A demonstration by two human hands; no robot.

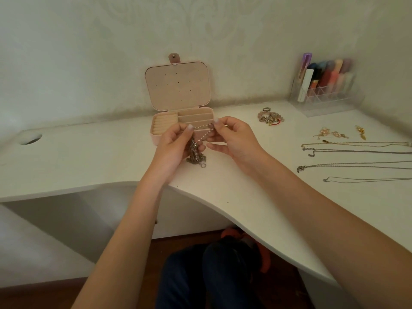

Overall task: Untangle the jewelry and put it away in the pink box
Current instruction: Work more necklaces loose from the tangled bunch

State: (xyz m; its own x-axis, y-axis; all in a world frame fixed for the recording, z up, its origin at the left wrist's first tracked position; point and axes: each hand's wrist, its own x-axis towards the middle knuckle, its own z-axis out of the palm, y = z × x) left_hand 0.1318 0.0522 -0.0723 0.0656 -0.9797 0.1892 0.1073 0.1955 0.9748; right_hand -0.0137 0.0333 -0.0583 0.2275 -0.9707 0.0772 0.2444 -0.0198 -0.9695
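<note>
I see a white desk (89, 166) with a curved front edge. On it stands the open pink box (178, 121) near the wall, a clear organizer (325, 94) in the right corner, a heap of bracelets (270, 118), earrings (334, 134), and four chains (356, 157) laid out straight.

Tangled silvery chain clump (194, 150) held above the desk, one strand stretched taut sideways at the top. Behind it, pink box (178, 103) open, lid upright, beige compartments showing. Straightened necklaces (356, 157) laid in rows at right.
</note>
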